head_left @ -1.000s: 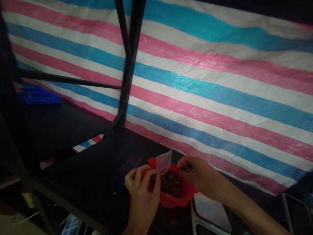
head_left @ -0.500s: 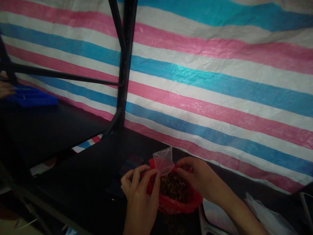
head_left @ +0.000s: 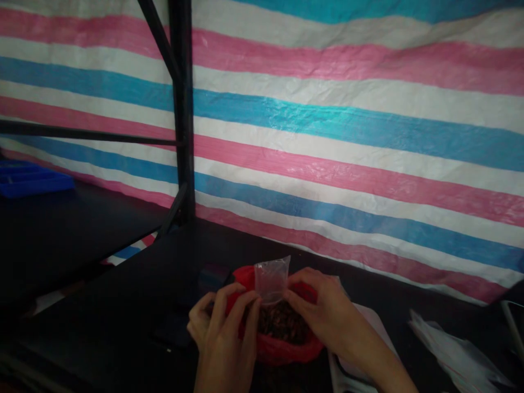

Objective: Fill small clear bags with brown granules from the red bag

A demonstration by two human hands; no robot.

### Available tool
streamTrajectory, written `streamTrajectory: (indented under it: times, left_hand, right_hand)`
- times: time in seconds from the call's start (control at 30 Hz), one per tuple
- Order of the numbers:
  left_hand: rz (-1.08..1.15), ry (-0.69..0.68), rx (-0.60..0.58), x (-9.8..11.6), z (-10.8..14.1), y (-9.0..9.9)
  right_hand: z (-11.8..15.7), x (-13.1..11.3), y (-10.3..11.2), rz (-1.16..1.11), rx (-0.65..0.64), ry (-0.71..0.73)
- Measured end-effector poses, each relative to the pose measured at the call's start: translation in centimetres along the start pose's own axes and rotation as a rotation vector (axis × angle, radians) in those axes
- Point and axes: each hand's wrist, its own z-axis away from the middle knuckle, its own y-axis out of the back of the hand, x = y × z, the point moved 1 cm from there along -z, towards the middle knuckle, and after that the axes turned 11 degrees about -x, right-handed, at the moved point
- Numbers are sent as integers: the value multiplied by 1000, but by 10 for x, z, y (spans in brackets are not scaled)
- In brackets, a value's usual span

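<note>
A small clear plastic bag (head_left: 272, 279) is stretched between my two hands, over a red plastic bag (head_left: 282, 353) whose mouth lies spread wide. Dark brown, dry-looking small pieces (head_left: 284, 323) fill the red bag. My left hand (head_left: 227, 327) pinches the clear bag's lower left corner between thumb and forefinger. On the other side, the fingertips of my right hand (head_left: 321, 305) are closed on its lower right edge. The clear bag looks empty, and its rounded lower edge faces me. Part of the red bag is hidden behind my fingers.
Under my right forearm lies a flat, pale device (head_left: 347, 371), partly covered. Several clear plastic bags (head_left: 458, 349) are piled at the right. A blue compartment tray (head_left: 36, 183) sits at the far left, beyond a black metal post (head_left: 184, 109). Striped sheeting (head_left: 347, 164) hangs behind the black tabletop (head_left: 135, 305).
My right fingers have moved left from the red bag's rim to the clear bag's edge. The view has shifted right, and another person's hand at the blue tray has left the picture.
</note>
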Motion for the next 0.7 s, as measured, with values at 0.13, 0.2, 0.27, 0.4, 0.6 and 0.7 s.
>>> streamTrajectory:
  times: [0.13,0.2,0.27,0.4,0.6,0.7]
  left_hand:
    - [9,-23,-63,-13,4,-9]
    - [30,-10,-68,-16,5,-12]
    - [15,-17,-54,-13,4,-12]
    - [-125,-99,-18,0,-1,-5]
    - [-228,-73,0,21,-13,12]
    - [-224,-136,1,26,-19,19]
  right_hand:
    - [7,-3,6,11,67,-106]
    - [10,-7,10,-29,91,-105]
    - [12,-9,11,-109,89,-55]
    - [8,-6,8,-314,123,14]
    - [3,3,5,-455,172,63]
    - [4,1,8,-483,247,71]
